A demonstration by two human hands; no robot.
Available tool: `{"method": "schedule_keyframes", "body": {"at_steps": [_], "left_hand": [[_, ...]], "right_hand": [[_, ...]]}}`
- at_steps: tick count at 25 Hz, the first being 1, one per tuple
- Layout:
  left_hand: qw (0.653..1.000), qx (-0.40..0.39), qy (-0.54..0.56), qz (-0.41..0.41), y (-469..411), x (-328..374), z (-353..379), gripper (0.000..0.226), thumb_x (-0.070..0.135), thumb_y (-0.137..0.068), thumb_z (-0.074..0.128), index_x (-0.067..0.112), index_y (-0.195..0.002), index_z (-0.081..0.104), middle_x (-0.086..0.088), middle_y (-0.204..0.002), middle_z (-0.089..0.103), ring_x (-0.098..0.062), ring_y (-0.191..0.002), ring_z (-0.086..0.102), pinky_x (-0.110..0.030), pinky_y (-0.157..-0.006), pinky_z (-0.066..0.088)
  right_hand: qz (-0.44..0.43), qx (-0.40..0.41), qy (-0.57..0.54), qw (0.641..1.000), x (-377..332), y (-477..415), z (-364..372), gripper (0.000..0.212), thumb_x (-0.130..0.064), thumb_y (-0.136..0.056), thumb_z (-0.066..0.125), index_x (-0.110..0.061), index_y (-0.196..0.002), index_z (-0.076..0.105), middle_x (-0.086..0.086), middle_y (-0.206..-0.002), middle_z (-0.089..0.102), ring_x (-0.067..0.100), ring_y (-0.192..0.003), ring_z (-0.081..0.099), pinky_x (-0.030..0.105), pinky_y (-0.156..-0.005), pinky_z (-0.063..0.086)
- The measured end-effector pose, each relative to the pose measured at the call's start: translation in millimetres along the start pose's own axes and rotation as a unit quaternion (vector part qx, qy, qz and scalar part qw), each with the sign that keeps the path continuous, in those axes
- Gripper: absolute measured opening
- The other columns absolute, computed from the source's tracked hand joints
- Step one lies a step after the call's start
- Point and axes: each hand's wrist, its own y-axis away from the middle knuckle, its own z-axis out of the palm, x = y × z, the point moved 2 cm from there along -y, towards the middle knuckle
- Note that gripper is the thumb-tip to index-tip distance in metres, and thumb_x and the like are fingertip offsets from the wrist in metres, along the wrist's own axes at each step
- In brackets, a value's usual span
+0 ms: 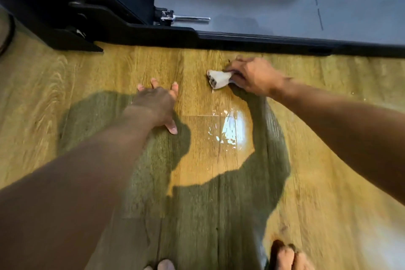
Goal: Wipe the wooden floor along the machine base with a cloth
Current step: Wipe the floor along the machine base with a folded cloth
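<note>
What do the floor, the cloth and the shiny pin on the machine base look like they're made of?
Floor: wood or wood-look planks, glossy; grain, seams and glare show. Cloth: soft pale fabric, bunched in folds in the right hand. Pin: bright polished metal, likely steel. Machine base: matte black, material unclear.

We count two hands, one left hand and one right hand. We count one cloth, one wooden floor and one black machine base. Beyond it we count one grey mat and one metal pin. We find one wet patch and, at the bottom edge, two bare feet, only their toes showing.
</note>
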Motion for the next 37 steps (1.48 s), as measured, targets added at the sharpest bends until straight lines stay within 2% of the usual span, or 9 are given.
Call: {"method": "schedule_keyframes", "body": {"at_steps": [3, 9, 15, 20, 26, 30, 32, 34, 37], "left_hand": [[1.000, -0.004, 0.005, -0.003, 2.2, -2.4, -1.0, 0.128, 0.050, -0.065, 0.080, 0.030, -0.150, -0.014, -0.021, -0.155, -0.011, -0.052, -0.139, 0.002, -0.055, -0.111, 0.018], [0.998, -0.029, 0.044, -0.024, 1.8, 3.4, 0.9, 0.129, 0.037, -0.066, 0.082, 0.030, -0.148, -0.018, -0.020, -0.153, -0.021, -0.051, -0.138, -0.009, -0.063, -0.109, 0.020], [0.998, -0.025, 0.034, -0.049, 2.7, 6.8, -1.4, 0.130, 0.039, -0.065, 0.083, 0.031, -0.148, -0.017, -0.018, -0.155, -0.018, -0.050, -0.139, -0.006, -0.060, -0.109, 0.024], [0.998, -0.015, 0.004, -0.055, 1.6, 9.3, 1.2, 0.131, 0.043, -0.064, 0.082, 0.030, -0.148, -0.018, -0.019, -0.156, -0.014, -0.049, -0.140, 0.000, -0.056, -0.110, 0.022], [0.993, -0.011, 0.071, -0.094, 6.2, 14.5, 1.0, 0.126, 0.029, -0.065, 0.085, 0.036, -0.150, -0.008, -0.012, -0.158, -0.012, -0.043, -0.142, -0.001, -0.056, -0.112, 0.021], [0.987, -0.005, 0.137, -0.080, 2.8, 48.3, -7.2, 0.117, 0.034, -0.064, 0.086, 0.029, -0.152, 0.008, -0.011, -0.158, 0.011, -0.036, -0.142, 0.018, -0.051, -0.111, 0.028], [0.984, -0.008, 0.158, -0.077, 0.9, 66.6, -7.7, 0.120, 0.038, -0.064, 0.085, 0.035, -0.151, 0.002, -0.013, -0.159, 0.002, -0.038, -0.143, 0.010, -0.052, -0.113, 0.024], [0.987, -0.017, 0.135, -0.090, 1.4, 75.8, -2.6, 0.123, 0.041, -0.066, 0.083, 0.040, -0.149, -0.007, -0.016, -0.157, -0.010, -0.044, -0.142, 0.003, -0.054, -0.114, 0.020], [0.987, -0.018, 0.116, -0.106, -2.5, 75.7, 2.5, 0.126, 0.039, -0.066, 0.083, 0.041, -0.147, -0.013, -0.019, -0.155, -0.014, -0.048, -0.140, 0.003, -0.055, -0.113, 0.019]], "right_hand": [[0.119, 0.032, -0.002, 0.992, -3.2, 3.1, 10.2, 0.031, -0.028, -0.097, 0.047, -0.019, -0.127, 0.051, 0.008, -0.123, 0.052, 0.027, -0.100, 0.058, 0.033, -0.072, 0.051], [-0.087, 0.008, -0.079, 0.993, -64.7, 105.1, 29.6, 0.032, -0.019, -0.086, 0.056, -0.015, -0.118, 0.060, 0.007, -0.110, 0.060, 0.021, -0.093, 0.060, 0.031, -0.076, 0.054], [0.064, 0.034, -0.063, 0.995, -51.5, 65.6, 18.2, 0.029, -0.024, -0.096, 0.051, -0.017, -0.124, 0.055, 0.006, -0.119, 0.052, 0.022, -0.097, 0.058, 0.032, -0.080, 0.054], [-0.115, -0.005, -0.073, 0.991, -100.2, 159.6, 29.0, 0.035, -0.017, -0.081, 0.071, -0.014, -0.114, 0.064, 0.005, -0.108, 0.062, 0.022, -0.087, 0.062, 0.031, -0.067, 0.055], [0.002, 0.042, -0.071, 0.997, -72.6, 107.4, 28.7, 0.024, -0.016, -0.092, 0.056, -0.014, -0.116, 0.061, 0.007, -0.110, 0.059, 0.025, -0.095, 0.057, 0.037, -0.074, 0.053], [-0.122, 0.015, -0.101, 0.987, -107.5, 184.3, 46.1, 0.029, -0.013, -0.081, 0.069, -0.014, -0.110, 0.065, 0.005, -0.104, 0.061, 0.021, -0.087, 0.058, 0.032, -0.070, 0.054], [-0.169, -0.019, -0.086, 0.982, -93.7, 177.1, 43.2, 0.029, -0.016, -0.087, 0.063, -0.015, -0.116, 0.063, 0.005, -0.110, 0.061, 0.020, -0.093, 0.058, 0.032, -0.076, 0.054], [-0.121, -0.012, -0.087, 0.989, -78.4, 156.5, 39.5, 0.030, -0.017, -0.093, 0.056, -0.016, -0.122, 0.058, 0.006, -0.118, 0.057, 0.021, -0.102, 0.056, 0.034, -0.081, 0.053], [-0.132, -0.020, -0.116, 0.984, -87.7, 162.8, 40.6, 0.029, -0.019, -0.082, 0.067, -0.019, -0.110, 0.063, 0.002, -0.106, 0.061, 0.017, -0.096, 0.056, 0.030, -0.080, 0.052]]}}
